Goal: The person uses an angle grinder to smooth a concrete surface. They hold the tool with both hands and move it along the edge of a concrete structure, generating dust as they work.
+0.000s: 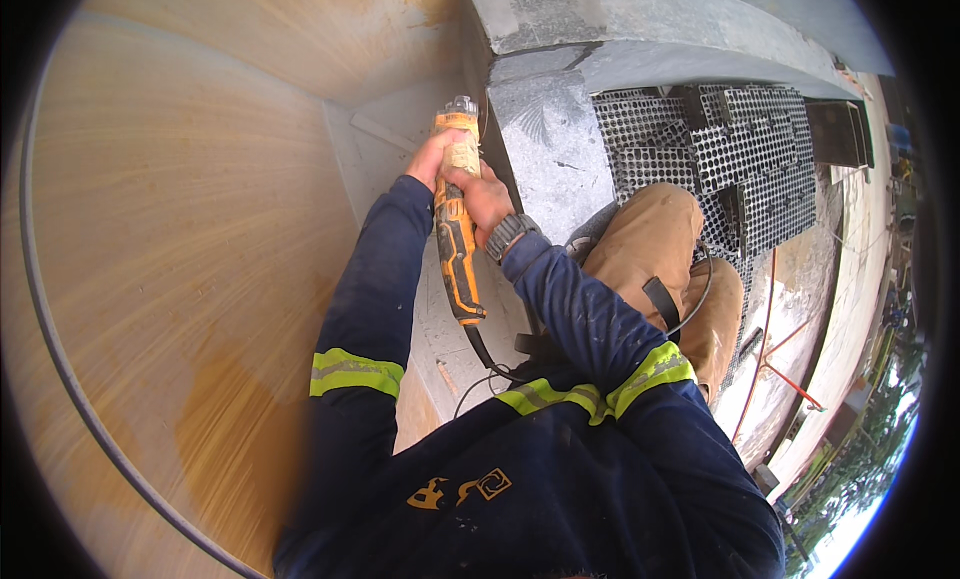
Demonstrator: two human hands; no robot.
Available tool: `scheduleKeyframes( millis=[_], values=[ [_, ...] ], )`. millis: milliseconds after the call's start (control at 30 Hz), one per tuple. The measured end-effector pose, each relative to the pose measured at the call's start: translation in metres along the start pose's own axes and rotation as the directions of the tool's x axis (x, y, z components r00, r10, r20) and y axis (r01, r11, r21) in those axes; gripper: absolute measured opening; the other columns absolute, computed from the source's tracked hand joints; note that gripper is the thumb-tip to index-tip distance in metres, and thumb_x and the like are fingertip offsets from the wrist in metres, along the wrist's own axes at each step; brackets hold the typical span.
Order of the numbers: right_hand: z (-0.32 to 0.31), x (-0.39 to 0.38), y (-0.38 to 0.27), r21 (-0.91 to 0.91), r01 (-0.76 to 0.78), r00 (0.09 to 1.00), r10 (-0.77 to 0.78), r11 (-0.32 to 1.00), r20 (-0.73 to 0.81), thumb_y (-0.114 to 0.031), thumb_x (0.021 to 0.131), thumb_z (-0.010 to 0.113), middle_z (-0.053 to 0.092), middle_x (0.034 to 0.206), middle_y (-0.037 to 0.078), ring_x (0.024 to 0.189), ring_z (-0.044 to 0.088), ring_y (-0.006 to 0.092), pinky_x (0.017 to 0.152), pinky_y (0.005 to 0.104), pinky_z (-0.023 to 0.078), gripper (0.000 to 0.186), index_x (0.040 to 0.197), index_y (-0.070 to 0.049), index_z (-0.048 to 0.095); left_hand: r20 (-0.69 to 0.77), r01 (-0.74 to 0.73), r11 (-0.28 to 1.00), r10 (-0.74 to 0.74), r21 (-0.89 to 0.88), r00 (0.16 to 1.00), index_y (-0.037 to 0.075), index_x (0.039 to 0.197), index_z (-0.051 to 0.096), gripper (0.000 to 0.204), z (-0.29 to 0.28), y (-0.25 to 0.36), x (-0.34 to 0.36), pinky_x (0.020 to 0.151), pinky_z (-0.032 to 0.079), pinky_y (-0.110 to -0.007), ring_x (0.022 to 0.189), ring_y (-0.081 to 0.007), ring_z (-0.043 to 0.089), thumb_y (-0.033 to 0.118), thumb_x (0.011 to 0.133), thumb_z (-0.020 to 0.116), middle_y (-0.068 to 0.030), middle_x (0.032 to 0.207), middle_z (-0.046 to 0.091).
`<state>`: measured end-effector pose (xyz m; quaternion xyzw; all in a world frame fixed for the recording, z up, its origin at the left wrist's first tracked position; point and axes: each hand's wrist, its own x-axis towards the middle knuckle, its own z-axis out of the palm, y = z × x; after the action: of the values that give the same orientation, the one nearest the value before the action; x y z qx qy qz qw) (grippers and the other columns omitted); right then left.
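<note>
A yellow-and-black corded power tool (456,244), long and slim, stands nearly lengthwise in front of me with its grey head pointing away. My left hand (430,159) is wrapped round its upper body from the left, close to the head. From the right, my right hand (484,197) grips the same body slightly lower; that wrist wears a dark watch (511,234). Worn tape-like material covers the tool's grip between my hands. A black cable (480,347) runs from its lower end toward my body. What the head carries or touches is hidden.
A tall tan panel (200,179) rises on my left, with a grey cable (75,389) curving along it. A grey stone-like block (555,149) stands right of the tool. Black perforated plastic panels (765,129) lie beyond my bent knees (655,224). Red cords (765,349) cross the floor at right.
</note>
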<state>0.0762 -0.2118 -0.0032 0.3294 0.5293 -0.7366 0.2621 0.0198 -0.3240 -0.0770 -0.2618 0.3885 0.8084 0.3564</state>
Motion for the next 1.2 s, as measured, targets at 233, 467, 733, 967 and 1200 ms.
scheduleKeyframes(
  millis=[233, 467, 733, 967, 1200],
  values=[
    [-0.002, 0.002, 0.002, -0.041, -0.004, 1.0, 0.003, 0.999, -0.004, -0.026, 0.088, 0.068, 0.066, 0.113, 0.013, 0.092, 0.068, 0.0211, 0.081, 0.0366, 0.056, 0.056, 0.138, -0.005, 0.05, 0.005, 0.017, 1.0, -0.017, -0.011, 1.0, 0.005, 0.112, 0.062, 0.035, 0.006, 0.002, -0.005, 0.073, 0.056, -0.038, 0.078, -0.0245, 0.067, 0.031, 0.088, 0.064, -0.0119, 0.089, 0.067],
    [0.0, 0.0, 0.002, -0.05, 0.006, 1.0, -0.005, 0.999, 0.005, -0.025, 0.089, 0.068, 0.066, 0.114, 0.012, 0.095, 0.068, 0.0219, 0.082, 0.0371, 0.056, 0.058, 0.139, -0.005, 0.049, 0.006, 0.031, 0.999, -0.031, -0.028, 1.0, 0.004, 0.115, 0.061, 0.037, -0.006, -0.001, 0.005, 0.074, 0.056, -0.038, 0.079, -0.0246, 0.067, 0.03, 0.088, 0.064, -0.0116, 0.09, 0.067],
    [0.002, -0.009, -0.007, -0.029, 0.0, 1.0, 0.0, 1.0, -0.014, -0.026, 0.087, 0.069, 0.065, 0.114, 0.014, 0.095, 0.068, 0.023, 0.082, 0.0376, 0.056, 0.06, 0.14, -0.004, 0.049, 0.044, 0.012, 1.0, -0.012, 0.0, 0.999, 0.005, 0.116, 0.062, 0.04, 0.0, 0.001, -0.001, 0.075, 0.056, -0.038, 0.082, -0.0242, 0.067, 0.032, 0.087, 0.066, -0.0115, 0.093, 0.068],
    [0.003, -0.003, -0.007, 0.01, 0.001, 1.0, 0.0, 1.0, -0.015, -0.024, 0.081, 0.075, 0.065, 0.117, 0.016, 0.097, 0.069, 0.0286, 0.081, 0.0415, 0.058, 0.073, 0.144, -0.003, 0.044, 0.041, 0.001, 1.0, -0.001, 0.0, 0.999, 0.006, 0.115, 0.062, 0.039, 0.0, 0.005, -0.001, 0.075, 0.056, -0.039, 0.082, -0.0242, 0.067, 0.033, 0.087, 0.065, -0.0114, 0.093, 0.068],
    [0.004, -0.003, -0.007, 0.011, 0.014, 1.0, -0.014, 1.0, 0.006, -0.022, 0.084, 0.072, 0.065, 0.115, 0.015, 0.096, 0.068, 0.026, 0.081, 0.0391, 0.057, 0.066, 0.142, -0.003, 0.046, 0.045, 0.008, 1.0, -0.007, -0.015, 0.999, 0.005, 0.114, 0.062, 0.038, -0.01, 0.001, 0.01, 0.075, 0.056, -0.038, 0.08, -0.0243, 0.067, 0.033, 0.088, 0.064, -0.0116, 0.092, 0.068]
  ],
)
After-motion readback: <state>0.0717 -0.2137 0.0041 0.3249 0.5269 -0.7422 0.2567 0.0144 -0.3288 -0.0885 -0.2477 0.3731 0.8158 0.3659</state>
